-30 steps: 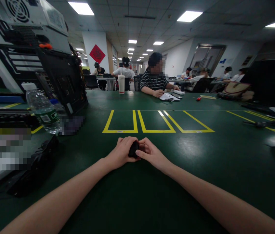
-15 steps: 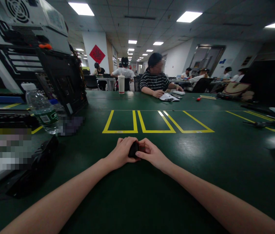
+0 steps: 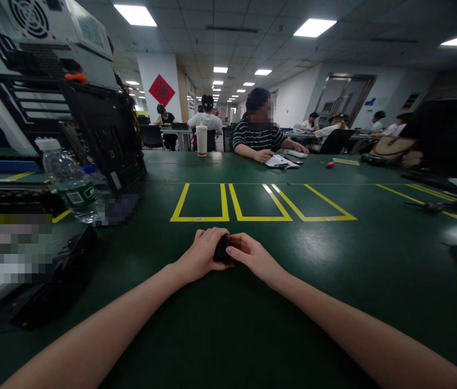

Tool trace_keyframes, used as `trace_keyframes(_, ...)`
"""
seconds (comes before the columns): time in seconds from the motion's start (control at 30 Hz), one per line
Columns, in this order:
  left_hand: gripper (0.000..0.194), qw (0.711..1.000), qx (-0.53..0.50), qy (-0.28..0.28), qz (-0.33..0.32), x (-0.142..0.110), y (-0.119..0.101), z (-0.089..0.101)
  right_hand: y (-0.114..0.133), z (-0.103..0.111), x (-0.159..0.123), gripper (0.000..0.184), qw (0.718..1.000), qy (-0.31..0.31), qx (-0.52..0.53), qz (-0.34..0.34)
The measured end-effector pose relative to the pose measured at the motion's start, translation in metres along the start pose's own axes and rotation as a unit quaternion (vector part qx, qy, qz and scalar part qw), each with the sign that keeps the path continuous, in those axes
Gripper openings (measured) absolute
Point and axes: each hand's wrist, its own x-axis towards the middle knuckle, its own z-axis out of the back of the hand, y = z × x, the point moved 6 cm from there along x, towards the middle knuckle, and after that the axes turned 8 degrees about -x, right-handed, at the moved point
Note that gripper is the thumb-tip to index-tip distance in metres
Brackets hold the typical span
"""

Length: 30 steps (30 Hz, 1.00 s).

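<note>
Both hands meet over the green table around a small black object, whose kind I cannot make out. My left hand is closed over its left side, fingers across the top and thumb below. From the right, my right hand pinches the object's right edge between thumb and fingers. Much of the object is hidden by the fingers. Just beyond the hands lie yellow taped outlines on the table.
At left stand a water bottle, black computer hardware and a dark item. A white cup is at the far edge. Opposite sits a person in a striped shirt beside papers. Black cables lie at right.
My right thumb and fingers have shifted slightly on the black object's right edge. My left hand stays in place around it.
</note>
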Motion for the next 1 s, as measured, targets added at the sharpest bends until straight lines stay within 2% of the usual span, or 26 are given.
trace_keyframes(0.17,0.051,1.000,0.007,-0.020,0.003,0.0001,0.0007,0.0022,0.0059,-0.0017,-0.0018,0.029,0.999,0.021,0.017,0.026)
trace_keyframes(0.37,0.049,1.000,-0.006,-0.008,0.005,-0.0003,-0.0009,0.0016,0.0083,-0.0026,-0.0031,0.021,1.000,0.007,0.012,0.019)
trace_keyframes(0.6,0.048,1.000,-0.009,0.009,0.005,-0.0006,-0.0057,0.0043,0.0022,-0.0006,-0.0014,0.029,1.000,0.001,0.002,-0.002)
trace_keyframes(0.7,0.049,1.000,0.000,0.000,0.007,0.0001,-0.0025,0.0023,0.0015,-0.0013,-0.0003,0.027,1.000,0.012,0.012,0.017)
trace_keyframes(0.83,0.050,1.000,0.009,-0.018,0.004,0.0006,0.0005,0.0010,0.0036,-0.0024,-0.0010,0.033,0.999,0.019,0.025,0.040)
trace_keyframes(1.0,0.049,1.000,-0.006,0.001,0.001,-0.0002,-0.0039,0.0027,0.0029,-0.0022,-0.0018,0.023,0.999,0.000,0.015,0.028)
